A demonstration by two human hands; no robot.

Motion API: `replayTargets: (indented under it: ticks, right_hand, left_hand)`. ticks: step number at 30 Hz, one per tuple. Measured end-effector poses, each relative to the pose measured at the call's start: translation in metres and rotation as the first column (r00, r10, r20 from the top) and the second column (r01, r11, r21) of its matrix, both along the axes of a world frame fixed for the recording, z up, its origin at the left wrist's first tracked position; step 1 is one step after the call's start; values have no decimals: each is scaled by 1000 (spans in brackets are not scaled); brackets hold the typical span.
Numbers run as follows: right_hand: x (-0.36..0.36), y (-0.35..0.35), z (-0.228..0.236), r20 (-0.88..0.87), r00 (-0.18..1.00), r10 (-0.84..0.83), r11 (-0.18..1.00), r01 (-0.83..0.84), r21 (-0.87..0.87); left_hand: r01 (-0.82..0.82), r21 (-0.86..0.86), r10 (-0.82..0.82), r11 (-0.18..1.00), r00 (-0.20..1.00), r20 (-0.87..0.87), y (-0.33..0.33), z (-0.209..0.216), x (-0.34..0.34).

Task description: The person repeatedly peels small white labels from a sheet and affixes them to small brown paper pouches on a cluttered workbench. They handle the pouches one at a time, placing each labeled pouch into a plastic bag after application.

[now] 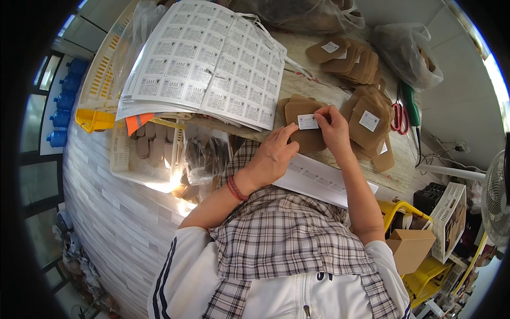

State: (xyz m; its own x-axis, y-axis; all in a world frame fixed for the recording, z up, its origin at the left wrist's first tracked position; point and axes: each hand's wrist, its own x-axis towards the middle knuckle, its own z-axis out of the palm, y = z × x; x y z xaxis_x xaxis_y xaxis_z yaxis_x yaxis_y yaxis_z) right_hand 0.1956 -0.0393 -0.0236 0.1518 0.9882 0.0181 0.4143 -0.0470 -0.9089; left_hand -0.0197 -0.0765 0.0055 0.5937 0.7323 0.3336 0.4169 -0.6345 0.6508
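Observation:
A small white printed label (pixel 307 122) lies across a brown textured pad (pixel 302 110) at the top of a short stack on the table. My right hand (pixel 333 132) pinches the label's right end between thumb and fingers. My left hand (pixel 272 154) is bent in from the other side, its fingertips at the label's left end; its thumb rests lower, over the pads. Beneath my forearms a white label sheet (pixel 319 179) lies at the table edge and on my lap. Right of my hands is a pile of labelled brown pads (pixel 366 119).
A thick stack of label sheets (pixel 212 64) covers the table's left. More labelled pads (pixel 350 61) sit at the back, beside a plastic bag (pixel 409 53). Red-handled scissors (pixel 399 118) and a green-handled tool (pixel 409 101) are far right. A pale crate (pixel 125 165) stands below left.

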Motion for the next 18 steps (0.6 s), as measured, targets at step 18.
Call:
replayTargets:
  ticks: [18]
  right_hand:
    - [-23, -19, 6, 510, 843, -172, 961, 30, 274]
  left_hand:
    - [29, 135, 0, 990, 978, -208, 0, -2, 6]
